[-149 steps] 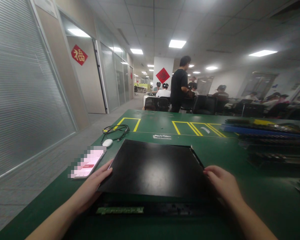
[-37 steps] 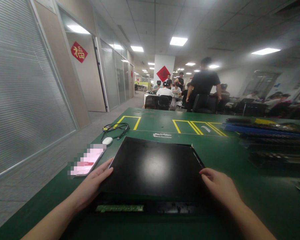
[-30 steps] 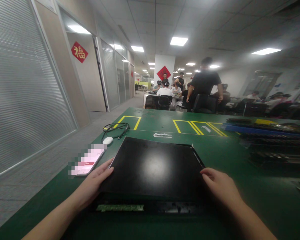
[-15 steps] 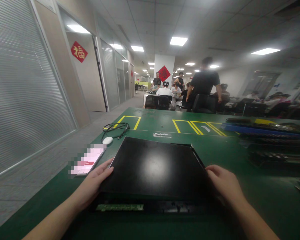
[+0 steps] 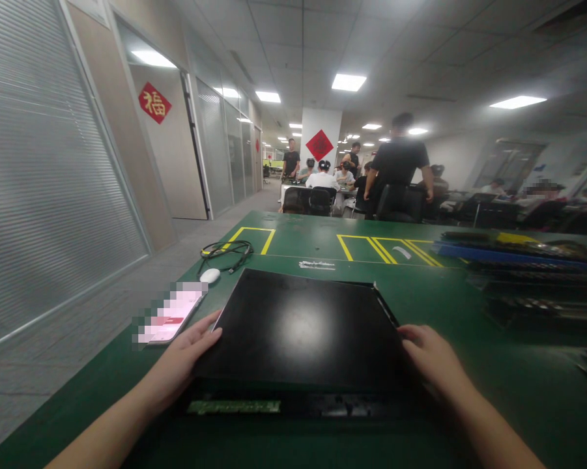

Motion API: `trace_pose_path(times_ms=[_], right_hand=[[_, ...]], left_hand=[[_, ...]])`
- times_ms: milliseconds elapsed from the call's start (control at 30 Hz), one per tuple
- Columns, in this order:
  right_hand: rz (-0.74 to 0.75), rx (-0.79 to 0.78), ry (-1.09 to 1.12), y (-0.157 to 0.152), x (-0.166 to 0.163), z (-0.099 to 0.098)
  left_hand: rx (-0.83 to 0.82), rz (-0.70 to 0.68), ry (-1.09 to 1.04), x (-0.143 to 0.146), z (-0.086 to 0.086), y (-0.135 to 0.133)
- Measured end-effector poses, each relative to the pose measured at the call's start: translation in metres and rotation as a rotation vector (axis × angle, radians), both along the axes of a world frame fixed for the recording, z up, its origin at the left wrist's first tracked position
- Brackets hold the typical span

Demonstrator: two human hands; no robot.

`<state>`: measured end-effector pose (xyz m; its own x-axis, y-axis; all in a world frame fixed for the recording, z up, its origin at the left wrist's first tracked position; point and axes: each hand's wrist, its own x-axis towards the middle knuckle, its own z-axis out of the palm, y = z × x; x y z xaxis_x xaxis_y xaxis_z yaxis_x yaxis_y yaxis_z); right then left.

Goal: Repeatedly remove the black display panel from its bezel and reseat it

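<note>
Plainly, with the left hand (image 5: pixel 178 368) and right hand (image 5: pixel 432 365) merely pressed flat-fingered against the black cover (image 5: pixel 300 329) atop its chassis on the green table (image 5: pixel 518 391), uneven pushing could skew and jam it

A: Left hand (image 5: pixel 178 365), pose?
B: Forearm bare, entering from the lower left and angled up to the right. Palm turned inward, fingers (image 5: pixel 210 335) extended and held together, thumb uppermost.

A: Right hand (image 5: pixel 432 361)?
B: Forearm bare, entering from the lower right and angled up to the left. Back of the hand faces up; fingers (image 5: pixel 408 333) lightly curled, pointing inward.

A: Relation of the two?
B: Well apart, roughly level, mirrored. Neither is closed into a fist.
</note>
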<state>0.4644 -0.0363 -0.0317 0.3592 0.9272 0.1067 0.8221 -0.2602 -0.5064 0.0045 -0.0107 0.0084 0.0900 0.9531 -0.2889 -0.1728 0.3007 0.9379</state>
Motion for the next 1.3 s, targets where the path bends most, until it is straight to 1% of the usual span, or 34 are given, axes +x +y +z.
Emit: trace_pose_path(times_ms=[133,333,467,600,733,833,1033,1300], right_hand=[[0.0,-0.017,-0.038,0.001,0.002,-0.004],[0.007,-0.045,-0.076,0.001,-0.001,-0.003],[0.036,-0.07,-0.093,0.002,0.0,-0.004],[0.06,-0.078,-0.109,0.005,0.004,-0.009],[0.051,-0.065,-0.099,0.007,0.007,-0.014],[0.04,-0.065,-0.078,0.007,0.007,-0.013],[0.026,-0.065,-0.022,0.005,0.006,-0.01],[0.014,-0.054,0.013,0.007,0.009,-0.014]], left_hand=[[0.011,-0.025,0.0,0.0,0.001,0.0],[0.017,-0.006,0.012,0.001,0.002,-0.001],[0.014,0.004,-0.008,0.001,0.0,0.0],[0.025,-0.016,-0.04,0.0,-0.004,0.002],[0.031,-0.017,-0.041,0.0,-0.007,0.003],[0.022,-0.022,-0.051,-0.001,-0.007,0.003],[0.005,-0.022,-0.097,0.0,-0.003,0.003],[-0.017,-0.041,-0.135,0.003,0.003,0.0]])
